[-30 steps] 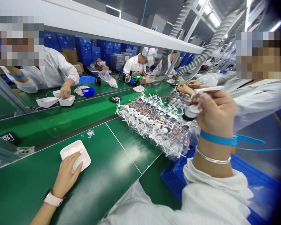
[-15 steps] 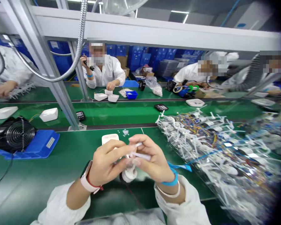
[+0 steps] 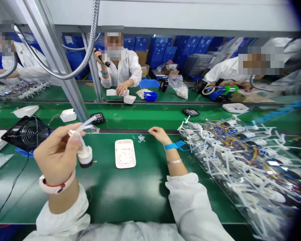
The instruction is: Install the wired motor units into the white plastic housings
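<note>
My left hand (image 3: 59, 152) is raised at the left, pinching the soft white tubing (image 3: 86, 124) of a small round pump-like part (image 3: 85, 155). That part has a white top, a dark lower rim and thin wire trailing below it. To the right, my right hand (image 3: 160, 134) is above the bench with its fingers drawn together. Anything between those fingertips is too small to make out. Close by lie tiny clear pieces (image 3: 141, 138) in a small heap. Between my hands, a white plastic housing (image 3: 125, 154) rests on the green bench, apart from both.
Bagged parts with tubes and coloured wires (image 3: 238, 160) spread across the right side. A black fan (image 3: 32, 134) stands at the left near a metal post (image 3: 57, 63). Display panels (image 3: 190, 112) and white housings lie on the strip beyond. Several co-workers sit opposite.
My hands were together on the tubing and pump-like part; now they are apart. My left hand has carried the part left, my right hand has moved towards the clear pieces. The housing is uncovered.
</note>
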Demonstrator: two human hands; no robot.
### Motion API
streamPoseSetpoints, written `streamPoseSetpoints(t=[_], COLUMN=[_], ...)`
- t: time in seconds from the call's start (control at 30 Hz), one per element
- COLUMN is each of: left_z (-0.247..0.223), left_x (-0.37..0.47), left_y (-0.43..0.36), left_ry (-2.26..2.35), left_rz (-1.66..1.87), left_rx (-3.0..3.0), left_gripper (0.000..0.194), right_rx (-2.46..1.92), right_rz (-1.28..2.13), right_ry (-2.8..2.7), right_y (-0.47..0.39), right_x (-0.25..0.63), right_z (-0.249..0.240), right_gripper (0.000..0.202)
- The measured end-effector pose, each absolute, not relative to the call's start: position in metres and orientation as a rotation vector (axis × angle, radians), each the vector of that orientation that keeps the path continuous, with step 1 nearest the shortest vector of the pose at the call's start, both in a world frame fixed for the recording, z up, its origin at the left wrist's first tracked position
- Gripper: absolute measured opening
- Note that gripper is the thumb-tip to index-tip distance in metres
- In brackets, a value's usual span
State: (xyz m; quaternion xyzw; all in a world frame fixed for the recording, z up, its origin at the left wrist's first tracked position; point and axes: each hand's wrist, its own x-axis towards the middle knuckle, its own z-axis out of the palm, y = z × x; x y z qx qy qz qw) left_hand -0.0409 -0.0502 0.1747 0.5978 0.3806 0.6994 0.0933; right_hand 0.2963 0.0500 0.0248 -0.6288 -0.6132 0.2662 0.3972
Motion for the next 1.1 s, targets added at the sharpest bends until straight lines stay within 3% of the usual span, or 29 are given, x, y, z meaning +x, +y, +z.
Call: streamPoseSetpoints(t=[0.1,0.27,0.57,1.1], left_z=[0.172,0.155,0.119,0.104], left_x=[-0.051,-0.062,-0.067,-0.055], left_y=[-0.028,0.013,0.058,0.066], left_ry=[1.206,1.237,1.485,1.492], left_rz=[2.168,1.978,1.622,1.408], left_rx=[1.835,1.798,1.781,2.042], left_gripper=[0.020,0.026,0.036,0.035], right_rx=[-1.661,-1.775,-1.862,-1.844], right_rz=[0.734,0.648,0.413,0.376], right_ry=[-1.645,-1.717,-1.808,-1.893], right_y=[0.055,0.061,0.067,0.067], right_x=[0.303,0.298,0.290,0.292], right_z=[-0.005,-0.023,-0.031,-0.037], right_gripper=[0.014,0.013,0.015,0.015])
